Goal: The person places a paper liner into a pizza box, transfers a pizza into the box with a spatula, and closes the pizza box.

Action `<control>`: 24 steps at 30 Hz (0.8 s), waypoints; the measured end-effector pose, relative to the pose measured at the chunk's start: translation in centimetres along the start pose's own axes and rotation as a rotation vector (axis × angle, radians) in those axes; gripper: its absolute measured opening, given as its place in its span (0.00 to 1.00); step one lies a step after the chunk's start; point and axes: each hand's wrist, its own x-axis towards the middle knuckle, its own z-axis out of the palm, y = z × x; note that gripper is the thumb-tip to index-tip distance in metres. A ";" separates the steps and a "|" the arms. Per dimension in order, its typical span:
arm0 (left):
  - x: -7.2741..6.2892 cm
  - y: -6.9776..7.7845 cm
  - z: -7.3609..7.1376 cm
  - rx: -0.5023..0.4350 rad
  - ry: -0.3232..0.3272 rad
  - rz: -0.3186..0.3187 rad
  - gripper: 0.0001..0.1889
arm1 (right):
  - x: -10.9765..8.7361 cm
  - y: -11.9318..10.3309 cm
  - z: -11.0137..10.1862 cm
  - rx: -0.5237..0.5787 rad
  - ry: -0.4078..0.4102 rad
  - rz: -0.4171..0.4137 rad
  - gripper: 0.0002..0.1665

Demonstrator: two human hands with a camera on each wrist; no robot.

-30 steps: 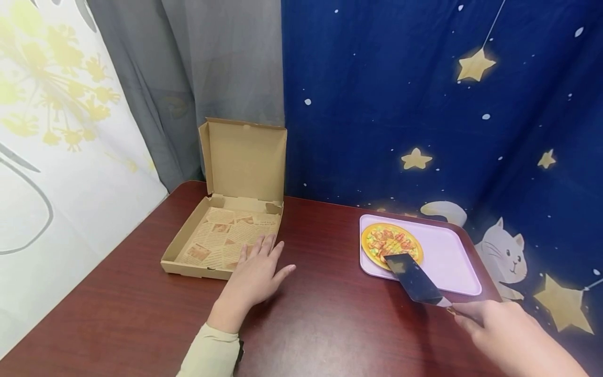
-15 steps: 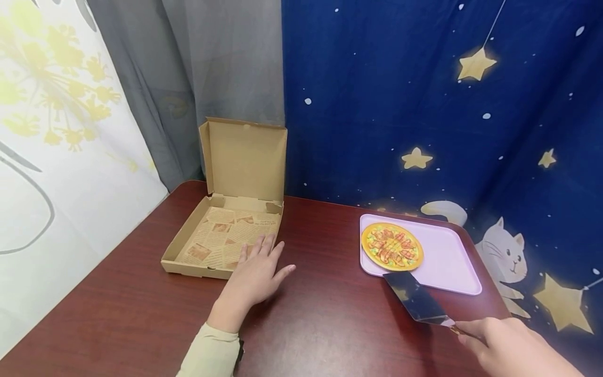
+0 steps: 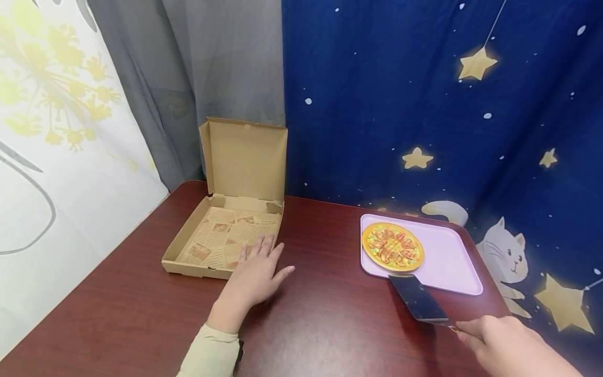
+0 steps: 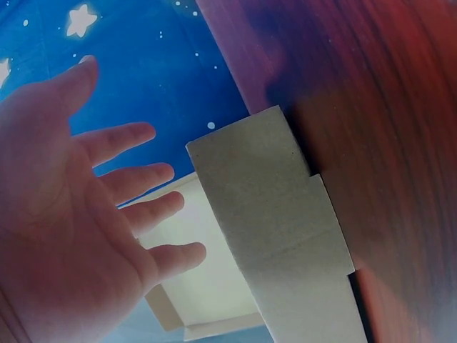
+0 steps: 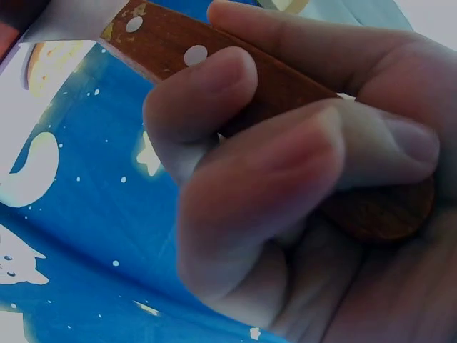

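In the head view my right hand (image 3: 506, 335) grips a spatula (image 3: 419, 299) with a wide flat metal blade. Its riveted wooden handle (image 5: 278, 89) fills the curled fingers in the right wrist view. The blade's front edge overlaps the near rim of a lilac tray (image 3: 452, 256), just short of a toy-like pizza (image 3: 393, 247) with an orange-yellow edge. My left hand (image 3: 254, 275) has its fingers spread over the near right side of a cardboard pizza box (image 3: 247, 157). The left wrist view shows this hand beside the box's outer wall (image 4: 264, 214), holding nothing.
The box lid stands upright, and newspaper-print paper (image 3: 226, 238) lines its bottom. Box and tray both rest on a dark red-brown table (image 3: 320, 324). Behind the table hang a grey curtain (image 3: 235, 63) and a blue star-patterned one (image 3: 367, 94).
The spatula's blade, first over the pizza's lower edge, has drawn back toward me to the tray's near rim, then shifted slightly right. My left hand and the box have stayed in place.
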 end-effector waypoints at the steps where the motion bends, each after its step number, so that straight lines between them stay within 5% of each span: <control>1: 0.0 0.0 0.0 0.002 0.000 0.001 0.36 | 0.0 -0.1 0.0 0.004 0.004 0.002 0.17; 24: -0.1 0.0 -0.1 0.007 -0.001 0.007 0.36 | 1.0 -1.5 -0.9 -0.012 0.036 0.012 0.12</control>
